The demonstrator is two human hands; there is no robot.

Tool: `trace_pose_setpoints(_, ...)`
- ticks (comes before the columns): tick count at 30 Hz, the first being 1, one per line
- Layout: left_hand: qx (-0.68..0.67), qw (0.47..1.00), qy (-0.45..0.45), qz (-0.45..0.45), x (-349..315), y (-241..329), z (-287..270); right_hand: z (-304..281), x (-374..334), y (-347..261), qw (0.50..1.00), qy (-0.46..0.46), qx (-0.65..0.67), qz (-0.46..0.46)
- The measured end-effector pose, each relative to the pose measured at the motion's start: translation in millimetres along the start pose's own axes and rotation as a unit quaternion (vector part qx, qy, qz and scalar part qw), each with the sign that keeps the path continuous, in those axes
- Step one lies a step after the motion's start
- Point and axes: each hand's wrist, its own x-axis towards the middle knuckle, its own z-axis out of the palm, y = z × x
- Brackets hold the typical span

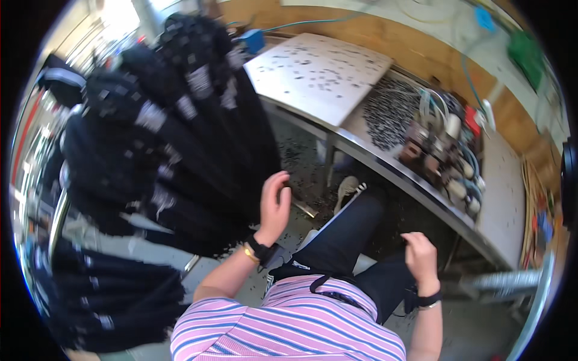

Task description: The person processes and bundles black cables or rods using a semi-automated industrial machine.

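Left hand (275, 207) beside hanging black fabric bundle (223, 162), contact unclear; fingers released, loosely curved. Bundle probably hung to keep folds straight. My right hand (421, 259) half-curled over trousers (355, 234); can't tell if grasping. Small dark pieces (385, 117) heaped on bench (503, 192), beside machine (436, 153).
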Motion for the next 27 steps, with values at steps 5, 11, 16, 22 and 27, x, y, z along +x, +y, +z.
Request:
trace_pose_setpoints(5, 0.174, 0.971, 0.159, 0.04, -24.8, 14.7, -69.5, 54.2, 78.1, -43.6, 0.981, -0.073, 0.093, -0.156)
trace_pose_setpoints(11, 0.262, 0.921, 0.275, 0.082, 23.0, 43.6, -91.7, 74.9, 94.8, -67.4, 0.962, -0.113, 0.127, -0.214)
trace_pose_setpoints(16, 0.235, 0.92, 0.307, 0.066, 46.9, 50.5, -79.1, 75.3, 107.3, -86.6, 0.956, -0.213, 0.146, -0.136)
trace_pose_setpoints(22, 0.261, 0.927, 0.262, 0.066, 38.3, 50.4, -89.3, 99.7, 185.4, -182.3, 0.915, -0.091, 0.275, -0.281)
trace_pose_setpoints(27, 0.122, 0.976, 0.176, 0.044, 43.5, 59.5, -106.2, 101.8, 260.8, -273.2, 0.857, -0.003, 0.413, -0.308)
